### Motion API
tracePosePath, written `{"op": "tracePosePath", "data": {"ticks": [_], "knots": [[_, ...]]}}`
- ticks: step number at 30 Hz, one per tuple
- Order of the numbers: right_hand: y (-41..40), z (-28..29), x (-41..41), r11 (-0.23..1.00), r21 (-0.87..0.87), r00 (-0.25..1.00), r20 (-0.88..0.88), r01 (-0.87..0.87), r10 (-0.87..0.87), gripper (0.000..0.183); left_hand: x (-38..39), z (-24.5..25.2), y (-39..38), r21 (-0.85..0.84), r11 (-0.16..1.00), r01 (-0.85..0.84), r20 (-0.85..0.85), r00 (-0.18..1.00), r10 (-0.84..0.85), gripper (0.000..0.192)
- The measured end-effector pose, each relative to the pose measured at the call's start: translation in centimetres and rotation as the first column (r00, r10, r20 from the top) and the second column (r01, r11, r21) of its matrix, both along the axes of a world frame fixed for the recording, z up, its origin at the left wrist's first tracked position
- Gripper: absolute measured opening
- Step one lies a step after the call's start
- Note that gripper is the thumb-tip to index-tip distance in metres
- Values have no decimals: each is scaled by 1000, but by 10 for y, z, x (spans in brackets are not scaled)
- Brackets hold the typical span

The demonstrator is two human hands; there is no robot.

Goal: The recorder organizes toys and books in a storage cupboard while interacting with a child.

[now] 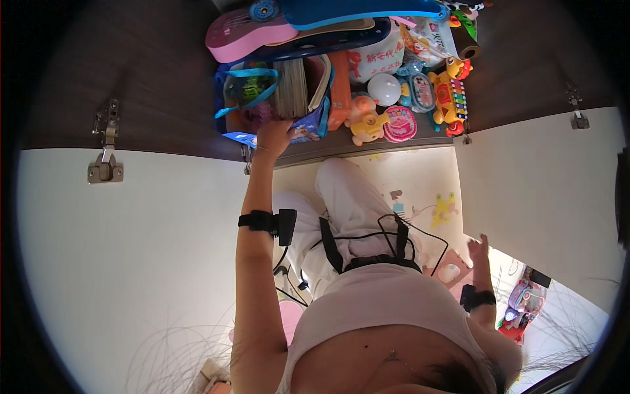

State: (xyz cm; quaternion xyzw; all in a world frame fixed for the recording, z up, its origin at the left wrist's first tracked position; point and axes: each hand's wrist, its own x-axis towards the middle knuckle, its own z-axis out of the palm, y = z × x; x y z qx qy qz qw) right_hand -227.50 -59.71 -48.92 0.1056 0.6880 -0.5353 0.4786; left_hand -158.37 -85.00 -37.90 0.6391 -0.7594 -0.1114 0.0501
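My left hand (273, 138) reaches into the low cabinet and grips the front rim of a blue fabric tote bag (307, 127). Some of its fingers are hidden behind the rim. Light-blue handles rise from the bag, and inside it stand thick books (290, 88) beside a clear container with green and purple contents (250, 91). An orange box (340, 91) is right up against the bag's right side. Low on the right, my right hand (478, 248) hangs in the air near the edge of the white right door (536, 197), empty, with fingers apart.
Above the bag lie a pink toy guitar (251, 33) and a blue skateboard (359, 14). To the right are a yellow giraffe xylophone (449, 96), a white ball (384, 89) and a round pink case (400, 124). The left door (133, 246) stands open on its hinge (106, 167).
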Motion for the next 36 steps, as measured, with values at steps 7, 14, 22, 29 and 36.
{"op": "tracePosePath", "data": {"ticks": [7,14,22,29,36], "knots": [[-172,29,223,490,-111,499,-303,-865,812,34,-9,-10,12,-49,998,-48,-18,999,48,16],[-245,136,460,-383,199,-320,-903,-902,286,50,15,0,19,-27,996,-81,96,992,83,15],[-282,89,535,-345,514,-525,-848,-785,-69,24,-10,-5,46,-113,991,-70,72,994,79,13],[-267,82,523,-328,633,-563,-774,-701,-290,11,-12,-1,62,-66,994,85,157,985,-74,10],[-240,93,501,-296,678,-570,-730,-673,-378,10,-31,0,89,-98,990,102,96,991,-93,7]]}}
